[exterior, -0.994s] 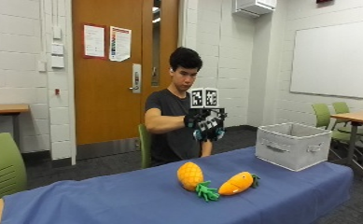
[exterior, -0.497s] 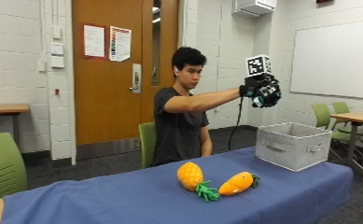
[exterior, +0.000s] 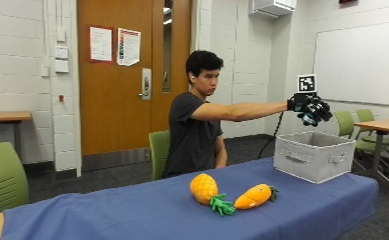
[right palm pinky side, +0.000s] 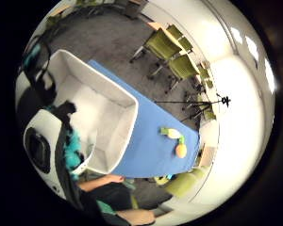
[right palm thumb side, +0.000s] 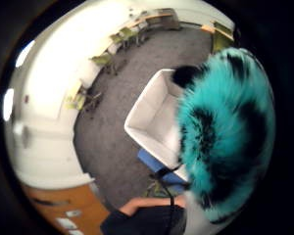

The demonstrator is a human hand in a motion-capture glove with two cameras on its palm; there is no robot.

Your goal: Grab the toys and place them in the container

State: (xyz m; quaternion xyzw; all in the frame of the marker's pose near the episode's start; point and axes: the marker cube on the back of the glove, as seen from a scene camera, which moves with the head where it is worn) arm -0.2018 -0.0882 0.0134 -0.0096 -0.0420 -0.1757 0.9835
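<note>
In the outside view my gloved right hand is stretched out at arm's length, above the grey fabric container on the table's right end. My fingers are curled around a furry teal-and-black toy, which fills much of the thumb side palm view. Below the palm the container stands open and looks empty. A pineapple toy and an orange toy with a green top lie side by side on the blue tablecloth, left of the container.
Green chairs stand at the table's left and behind the person. Another table with green chairs is at the right. The person's bare left hand stays below the table edge.
My hand has swung from in front of the chest out to the right, carrying the furry toy, and now hovers over the container, slightly lower than half a second ago.
</note>
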